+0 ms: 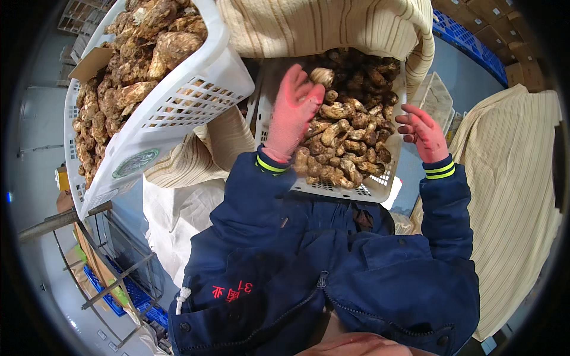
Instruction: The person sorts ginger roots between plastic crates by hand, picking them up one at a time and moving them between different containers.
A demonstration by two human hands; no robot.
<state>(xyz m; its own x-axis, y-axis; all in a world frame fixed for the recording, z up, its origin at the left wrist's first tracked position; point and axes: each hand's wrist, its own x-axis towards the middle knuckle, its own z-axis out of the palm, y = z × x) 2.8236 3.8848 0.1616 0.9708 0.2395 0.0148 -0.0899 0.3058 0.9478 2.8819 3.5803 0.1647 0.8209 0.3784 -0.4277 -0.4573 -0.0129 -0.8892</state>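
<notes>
Head view, the only one here: two hands in pinkish-red gloves over a white crate (380, 191) full of brown mushrooms (356, 133), sitting around the upper middle of the frame. The heap is paler toward the bottom and darker toward the top of the crate.

Left hand (291, 110) is over the crate's left side, pointing up the frame, fingers loosely apart. There's one pale, chunky mushroom (322, 77) right by its thumb and fingertips, but honestly can't tell if it's pinched or just sitting next to them. Right hand (423, 127) is off past the crate's right edge, fingers spread and a bit bent, pointing left, nothing in them.

Upper left there's a second white crate (228, 65), looking tilted in the fisheye, heaped with bigger, dirtier brown mushrooms (172, 50), plus a cardboard flap (92, 62) stuck in at its far edge. Striped beige cloth (320, 26) is bunched along the top, and another striped sheet (510, 178) drapes down the right side. Between them, a see-through bin (433, 101), then a blue pallet (469, 44) and cardboard boxes (525, 53) in the upper right. Lower left: white sheeting (178, 219) and a metal frame. Dark blue jacket (255, 255) fills the bottom middle.
</notes>
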